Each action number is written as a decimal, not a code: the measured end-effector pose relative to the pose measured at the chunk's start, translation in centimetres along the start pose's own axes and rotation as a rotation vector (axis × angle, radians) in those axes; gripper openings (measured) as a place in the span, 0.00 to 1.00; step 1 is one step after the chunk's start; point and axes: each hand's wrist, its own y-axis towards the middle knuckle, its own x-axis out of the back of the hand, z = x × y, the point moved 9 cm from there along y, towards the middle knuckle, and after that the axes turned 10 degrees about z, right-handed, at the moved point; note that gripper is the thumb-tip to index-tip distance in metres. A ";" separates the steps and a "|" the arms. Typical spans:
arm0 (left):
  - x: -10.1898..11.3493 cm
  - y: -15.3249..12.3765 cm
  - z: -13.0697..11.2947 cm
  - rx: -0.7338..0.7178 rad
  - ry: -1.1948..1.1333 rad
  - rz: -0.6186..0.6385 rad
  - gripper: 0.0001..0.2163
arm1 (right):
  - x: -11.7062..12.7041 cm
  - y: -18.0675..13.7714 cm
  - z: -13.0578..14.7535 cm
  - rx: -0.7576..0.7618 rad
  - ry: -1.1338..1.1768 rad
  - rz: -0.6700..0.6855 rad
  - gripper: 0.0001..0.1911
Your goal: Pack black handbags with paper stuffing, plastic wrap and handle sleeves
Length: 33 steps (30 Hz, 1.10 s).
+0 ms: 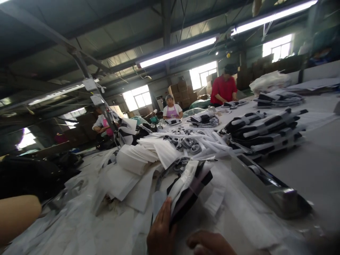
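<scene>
A folded black-and-white cloth piece (187, 184) with a pale strip along it lies tilted on the near part of the table. My left hand (162, 226) grips its near left edge, fingers together along the side; the thumb is hidden. Low in the picture, my right hand (209, 242) is just right of the cloth's near end, apart from it. Dimness and blur leave its fingers unclear. Loose white sheets (143, 156) fan out beyond my left hand. Behind the cloth are grey coiled strips (188, 144) and white rolled strips (212, 141).
Stacked black-and-white folded pieces (268, 132) stand at the right, behind a long grey box-like holder (273, 187). Thin white sheeting (66, 219) covers the near left table. A bare arm (20, 217) enters at left. Co-workers, one in a red top (223, 90), are across the table.
</scene>
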 end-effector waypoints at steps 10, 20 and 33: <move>0.8 -0.7 -0.7 -0.007 -0.059 0.002 0.39 | 11.1 -5.0 -4.2 -0.531 -0.678 -0.348 0.24; 0.5 -0.7 -0.6 -0.007 -0.090 -0.022 0.39 | 14.4 -0.4 -4.3 -0.593 -0.539 -0.265 0.09; -1.5 -0.6 -0.2 -0.086 -0.015 -0.160 0.50 | 25.8 -2.0 -2.1 -0.807 -0.891 -0.314 0.15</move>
